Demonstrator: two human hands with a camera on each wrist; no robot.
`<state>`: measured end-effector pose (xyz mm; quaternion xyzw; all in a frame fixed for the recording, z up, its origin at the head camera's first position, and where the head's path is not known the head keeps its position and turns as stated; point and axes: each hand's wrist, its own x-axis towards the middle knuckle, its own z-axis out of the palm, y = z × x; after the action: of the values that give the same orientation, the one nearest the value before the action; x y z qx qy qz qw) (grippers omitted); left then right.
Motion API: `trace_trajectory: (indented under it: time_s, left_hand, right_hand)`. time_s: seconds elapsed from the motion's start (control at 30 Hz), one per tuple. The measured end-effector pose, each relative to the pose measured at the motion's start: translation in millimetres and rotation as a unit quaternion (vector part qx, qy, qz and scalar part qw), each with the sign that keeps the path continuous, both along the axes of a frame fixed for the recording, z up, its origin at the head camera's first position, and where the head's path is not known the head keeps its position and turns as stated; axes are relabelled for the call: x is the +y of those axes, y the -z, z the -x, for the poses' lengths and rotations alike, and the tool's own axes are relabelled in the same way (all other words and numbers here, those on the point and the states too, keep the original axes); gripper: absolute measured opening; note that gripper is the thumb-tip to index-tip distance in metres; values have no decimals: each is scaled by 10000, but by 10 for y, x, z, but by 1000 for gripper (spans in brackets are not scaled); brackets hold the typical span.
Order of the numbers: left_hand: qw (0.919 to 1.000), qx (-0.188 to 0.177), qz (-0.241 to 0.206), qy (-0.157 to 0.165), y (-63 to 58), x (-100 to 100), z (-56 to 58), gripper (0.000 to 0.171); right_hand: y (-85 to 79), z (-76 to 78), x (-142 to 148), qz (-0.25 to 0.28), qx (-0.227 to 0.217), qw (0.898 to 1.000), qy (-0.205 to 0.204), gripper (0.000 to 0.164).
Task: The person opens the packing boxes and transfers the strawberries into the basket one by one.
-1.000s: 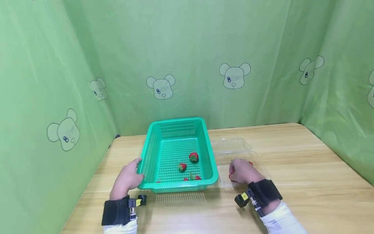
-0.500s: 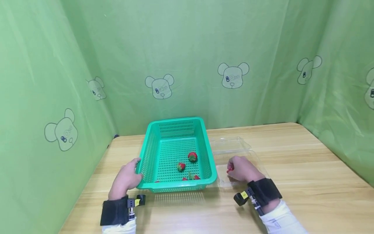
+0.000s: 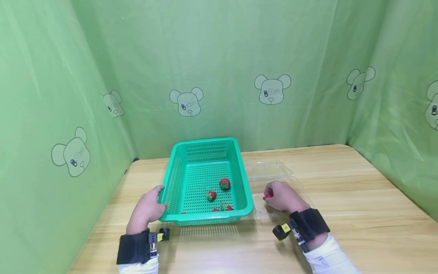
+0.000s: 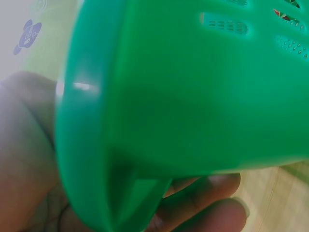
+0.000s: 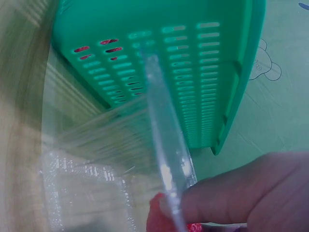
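Observation:
My left hand grips the left rim of a green perforated basket near its front corner. In the left wrist view, fingers curl beneath the basket rim. Beside the basket lies a clear plastic clamshell box, its lid folded back. Over this box my right hand pinches a red strawberry; the right wrist view shows the thumb against the strawberry, behind the box's clear rim. The fingers hide most of the berry.
Inside the basket sit a strawberry and a smaller strawberry, with more partly hidden behind the front wall. The wooden table extends to the right. A green curtain with bear outlines encloses the back and sides.
My right hand has shifted slightly left within the clear box, with the red berry at its fingertips. My left hand keeps its hold on the basket rim.

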<state>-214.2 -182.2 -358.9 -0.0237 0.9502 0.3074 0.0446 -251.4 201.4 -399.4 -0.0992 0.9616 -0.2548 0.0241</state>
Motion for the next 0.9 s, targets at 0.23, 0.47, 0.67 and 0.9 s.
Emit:
trace_trajectory:
  time_s: [0.23, 0.47, 0.67, 0.9]
  left_hand:
    - [10000, 33, 33, 26, -6, 1, -8, 62]
    - [10000, 31, -6, 2, 4, 1, 0, 63]
    - [10000, 85, 35, -5, 22, -3, 7, 62]
    - [9999, 107, 71, -16, 16, 6, 1, 62]
  right_hand:
    - [-40, -28, -18, 170, 47, 9998, 46, 9]
    - [-96, -40, -32, 240, 186, 9995, 44, 7]
    - [-132, -40, -40, 278, 433, 9987, -40, 5]
    - [-171, -37, -63, 359, 552, 9978, -26, 4]
